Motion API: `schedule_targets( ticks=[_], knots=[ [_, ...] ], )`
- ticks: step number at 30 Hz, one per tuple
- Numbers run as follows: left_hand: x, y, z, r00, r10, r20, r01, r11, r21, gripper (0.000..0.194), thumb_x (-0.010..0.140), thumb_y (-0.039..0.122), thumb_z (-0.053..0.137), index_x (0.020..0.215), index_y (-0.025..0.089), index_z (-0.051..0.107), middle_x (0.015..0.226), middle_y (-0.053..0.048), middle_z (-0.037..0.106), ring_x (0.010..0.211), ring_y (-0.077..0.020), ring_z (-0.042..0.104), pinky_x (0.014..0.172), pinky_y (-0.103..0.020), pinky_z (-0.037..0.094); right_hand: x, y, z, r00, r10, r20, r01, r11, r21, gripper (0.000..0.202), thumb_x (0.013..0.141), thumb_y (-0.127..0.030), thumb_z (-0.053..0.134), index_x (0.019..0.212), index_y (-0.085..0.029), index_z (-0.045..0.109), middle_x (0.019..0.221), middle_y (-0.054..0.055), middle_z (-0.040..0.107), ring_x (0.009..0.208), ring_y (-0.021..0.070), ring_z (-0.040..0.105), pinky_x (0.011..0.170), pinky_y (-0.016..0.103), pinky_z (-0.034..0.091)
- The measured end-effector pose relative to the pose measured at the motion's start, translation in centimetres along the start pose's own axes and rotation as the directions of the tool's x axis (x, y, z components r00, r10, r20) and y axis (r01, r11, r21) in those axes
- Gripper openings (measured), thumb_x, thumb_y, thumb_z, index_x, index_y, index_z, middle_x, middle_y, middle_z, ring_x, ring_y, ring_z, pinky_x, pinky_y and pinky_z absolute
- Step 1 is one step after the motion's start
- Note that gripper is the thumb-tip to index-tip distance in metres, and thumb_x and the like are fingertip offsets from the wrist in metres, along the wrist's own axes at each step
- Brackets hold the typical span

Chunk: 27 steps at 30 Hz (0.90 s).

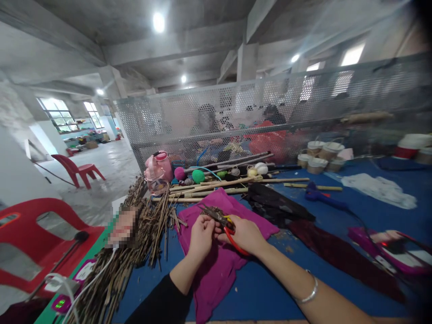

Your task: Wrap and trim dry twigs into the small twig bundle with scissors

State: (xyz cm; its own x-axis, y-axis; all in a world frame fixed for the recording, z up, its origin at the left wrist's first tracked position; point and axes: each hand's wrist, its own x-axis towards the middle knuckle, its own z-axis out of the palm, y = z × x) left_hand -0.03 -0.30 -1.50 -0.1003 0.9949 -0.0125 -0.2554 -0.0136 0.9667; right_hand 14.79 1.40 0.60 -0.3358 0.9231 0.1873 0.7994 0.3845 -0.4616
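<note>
2 red chairs (29, 225) are standing at 8 and 9 o'clock, a metal screen (232, 101) is standing at 12, and cups (317, 165) are clustering at 3.

Cool, moderate light fills the room. A ceiling lamp (159, 22) burns out to white, as do the windows (56, 111) at left and a pane (353, 54) at upper right, where pale flare streaks spread. The floor (114, 155) shines with glare; the ceiling (128, 31) is dim grey. The left hand (202, 234), right hand (248, 236) and cloth (216, 265) are evenly lit with soft shadows. The scissors' (220, 218) blades look slightly soft. The mesh (175, 110) is hazy, people behind it indistinct. The tub (413, 141) at right is smeared. The near chair (40, 225) looks stretched. Black covers the top right corner. Pixel blocks (122, 226) hide a patch at left.
</note>
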Motion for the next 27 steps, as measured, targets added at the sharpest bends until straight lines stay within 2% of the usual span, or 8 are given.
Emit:
schedule_targets(
  ticks=[7,15,19,22,27],
  knots=[
    [-0.12,0.19,0.26,1.0,-0.031,0.006,0.031,0.999,-0.029,0.031,0.067,0.035,0.062,0.085,0.014,0.048,0.068,-0.002,0.06,0.054,-0.0109,0.058,0.049,-0.021,0.046,-0.11,-0.21,-0.23,0.996,-0.09,-0.022,0.091,0.995,0.052,0.038,0.062,-0.046,0.065,0.086,-0.019,0.053,0.086,0.005,0.06,0.078,0.0182,0.055,0.064,0.024,0.035],
    [-0.24,0.01,0.3,0.997,-0.029,0.077,0.036,0.996,-0.086,0.032,0.068,0.036,0.062,0.087,0.014,0.048,0.074,-0.005,0.063,0.061,-0.0132,0.062,0.056,-0.024,0.048,0.0,0.01,-0.01,0.994,-0.102,-0.024,0.104,0.989,0.102,0.042,0.059,-0.044,0.068,0.087,-0.018,0.051,0.087,0.005,0.058,0.08,0.0184,0.054,0.067,0.026,0.036],
    [-0.24,-0.04,0.31,0.997,-0.037,0.065,0.042,0.996,-0.075,0.033,0.066,0.038,0.063,0.084,0.014,0.048,0.07,-0.003,0.062,0.058,-0.0131,0.061,0.054,-0.024,0.048,-0.04,-0.03,-0.1,0.992,-0.12,-0.047,0.124,0.987,0.101,0.041,0.06,-0.043,0.068,0.087,-0.018,0.051,0.089,0.005,0.058,0.082,0.0187,0.054,0.069,0.026,0.036],
    [-0.22,-0.08,0.34,0.997,-0.047,0.063,0.051,0.996,-0.067,0.033,0.066,0.038,0.062,0.085,0.014,0.047,0.068,-0.003,0.062,0.054,-0.0125,0.06,0.051,-0.023,0.047,-0.1,-0.02,0.04,0.995,-0.097,-0.037,0.1,0.991,0.092,0.039,0.061,-0.043,0.066,0.087,-0.018,0.051,0.089,0.006,0.058,0.081,0.0189,0.054,0.068,0.027,0.036],
    [-0.33,0.02,0.48,0.997,-0.017,0.081,0.023,0.996,-0.082,0.033,0.068,0.038,0.06,0.087,0.015,0.048,0.07,-0.004,0.062,0.055,-0.0127,0.06,0.049,-0.022,0.046,-0.23,-0.08,0.42,0.999,-0.02,0.04,0.014,0.991,0.131,0.034,0.066,-0.044,0.062,0.087,-0.019,0.051,0.083,0.004,0.061,0.068,0.0156,0.055,0.056,0.023,0.032]
  ],
)
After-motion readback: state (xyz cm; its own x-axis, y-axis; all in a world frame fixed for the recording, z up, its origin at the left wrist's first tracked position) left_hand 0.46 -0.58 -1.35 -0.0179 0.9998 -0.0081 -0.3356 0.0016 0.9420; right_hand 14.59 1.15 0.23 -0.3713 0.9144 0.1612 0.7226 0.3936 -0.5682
